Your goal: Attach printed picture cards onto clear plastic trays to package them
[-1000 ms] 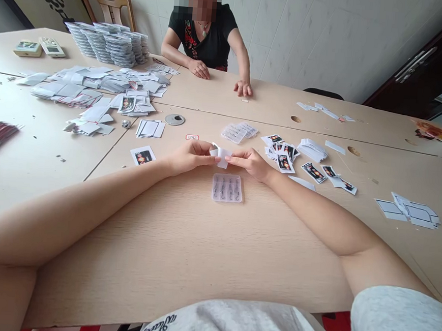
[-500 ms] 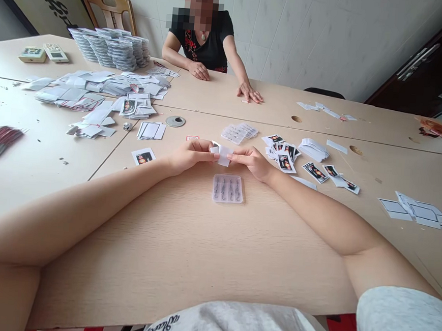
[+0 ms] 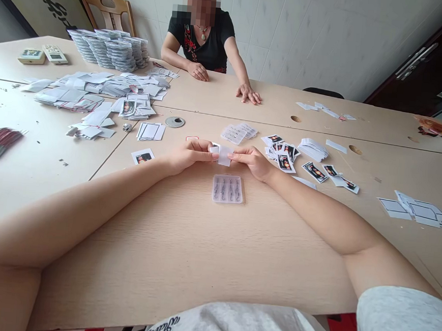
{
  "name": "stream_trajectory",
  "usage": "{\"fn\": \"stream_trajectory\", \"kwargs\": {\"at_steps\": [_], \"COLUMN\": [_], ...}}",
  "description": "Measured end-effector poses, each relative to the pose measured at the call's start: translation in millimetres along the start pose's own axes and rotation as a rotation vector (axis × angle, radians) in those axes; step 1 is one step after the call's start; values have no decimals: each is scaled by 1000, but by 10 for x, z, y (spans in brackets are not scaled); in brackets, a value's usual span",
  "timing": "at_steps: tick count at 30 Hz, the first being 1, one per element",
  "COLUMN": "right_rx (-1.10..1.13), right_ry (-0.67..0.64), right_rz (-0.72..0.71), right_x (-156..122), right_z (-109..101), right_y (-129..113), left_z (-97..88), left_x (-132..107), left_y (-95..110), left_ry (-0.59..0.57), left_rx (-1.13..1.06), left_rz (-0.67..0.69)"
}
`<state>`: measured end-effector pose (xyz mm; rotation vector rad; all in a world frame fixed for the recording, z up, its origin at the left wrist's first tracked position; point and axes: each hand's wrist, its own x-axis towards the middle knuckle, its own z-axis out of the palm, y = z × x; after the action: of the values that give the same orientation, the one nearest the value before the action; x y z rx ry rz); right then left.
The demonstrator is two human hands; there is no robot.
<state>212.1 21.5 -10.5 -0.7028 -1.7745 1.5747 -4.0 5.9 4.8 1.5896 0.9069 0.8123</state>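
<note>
Both my hands meet over the middle of the light wooden table [image 3: 184, 249]. My left hand [image 3: 189, 155] and my right hand [image 3: 252, 163] each pinch one end of a small white paper card [image 3: 224, 154], which is bent between them. Just below it, a small clear plastic case [image 3: 227, 188] with several dark hooks inside lies flat on the table, untouched. Printed picture cards [image 3: 285, 156] lie scattered right beside my right hand.
A person in a black top sits across the table with a hand [image 3: 250, 93] flat on it. Stacks of clear cases [image 3: 107, 48] and heaps of white cards [image 3: 96, 92] fill the far left. More cards [image 3: 412, 208] lie at right; a round metal disc [image 3: 174, 122] lies beyond.
My hands have kept hold of the card and barely moved. The person opposite slid a hand to the right and laid it flat.
</note>
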Motion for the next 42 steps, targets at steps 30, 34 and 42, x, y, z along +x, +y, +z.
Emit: {"fn": "stream_trajectory", "kwargs": {"at_steps": [30, 34, 42], "right_rx": [53, 38, 72], "right_ry": [16, 37, 53], "right_rz": [51, 48, 70], "right_x": [46, 41, 44], "right_z": [-105, -106, -101], "right_y": [87, 82, 77], "left_z": [-13, 0, 10], "left_x": [-8, -12, -19], "left_y": [40, 53, 75], "left_ry": [19, 20, -1], "left_rx": [140, 142, 123], "left_rz": [29, 3, -30]}}
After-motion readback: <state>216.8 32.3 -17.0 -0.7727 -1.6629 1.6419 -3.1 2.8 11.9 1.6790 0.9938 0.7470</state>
